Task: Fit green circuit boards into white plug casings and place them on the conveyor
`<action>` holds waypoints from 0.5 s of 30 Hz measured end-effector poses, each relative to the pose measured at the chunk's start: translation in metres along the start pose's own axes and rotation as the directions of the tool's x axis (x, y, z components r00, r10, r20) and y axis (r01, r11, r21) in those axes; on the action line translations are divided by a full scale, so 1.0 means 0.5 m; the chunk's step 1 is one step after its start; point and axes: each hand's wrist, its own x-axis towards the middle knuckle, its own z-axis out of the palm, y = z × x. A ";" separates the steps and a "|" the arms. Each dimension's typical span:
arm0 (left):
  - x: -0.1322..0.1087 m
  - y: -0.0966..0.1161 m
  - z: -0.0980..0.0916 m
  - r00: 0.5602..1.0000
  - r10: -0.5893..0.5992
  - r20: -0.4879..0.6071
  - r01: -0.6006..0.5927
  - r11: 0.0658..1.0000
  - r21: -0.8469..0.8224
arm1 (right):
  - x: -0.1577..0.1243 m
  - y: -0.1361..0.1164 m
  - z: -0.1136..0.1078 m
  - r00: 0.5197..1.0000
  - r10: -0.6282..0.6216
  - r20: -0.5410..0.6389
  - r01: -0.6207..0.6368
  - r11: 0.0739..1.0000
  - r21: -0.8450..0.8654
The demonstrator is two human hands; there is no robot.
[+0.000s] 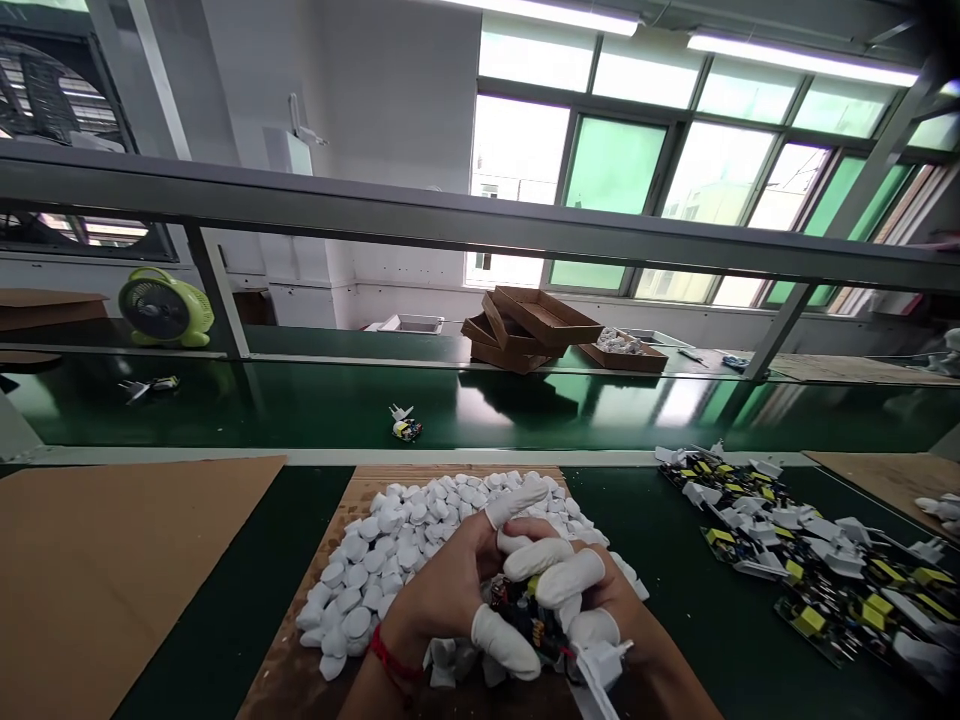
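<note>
My left hand (pixel 450 590) and my right hand (pixel 592 610), fingertips in white finger cots, are closed together on a small circuit board (pixel 529 610) with a white plug part (pixel 600 665) at its lower right. A red string circles my left wrist. The hands hover just in front of a heap of white plastic caps (pixel 405 550) lying on a brown cardboard sheet (pixel 292 670).
Several circuit boards with yellow parts and white plugs (pixel 810 570) lie at the right. The green conveyor belt (pixel 525 410) carries one assembled unit (pixel 405 425) and another at the left (pixel 150 387). Beyond are cardboard trays (pixel 532 325), a green fan (pixel 165 308) and a metal rail (pixel 480 225).
</note>
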 end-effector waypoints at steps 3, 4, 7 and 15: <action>0.001 -0.002 0.002 0.999 -0.033 0.002 0.033 0.999 0.043 | 0.003 0.002 0.000 1.000 -0.010 -0.030 0.010 1.000 0.030; 0.001 -0.002 0.002 0.999 -0.034 0.002 0.034 0.998 0.049 | 0.004 0.003 0.000 0.999 -0.021 -0.036 0.021 1.000 0.020; 0.002 -0.003 0.002 1.000 -0.021 0.007 0.020 0.998 0.059 | 0.006 0.006 -0.003 0.998 -0.048 -0.037 0.047 0.998 -0.029; 0.001 -0.008 0.007 1.000 0.013 0.009 -0.012 0.999 -0.044 | -0.014 -0.001 0.003 0.986 0.146 -0.080 -0.140 0.987 0.080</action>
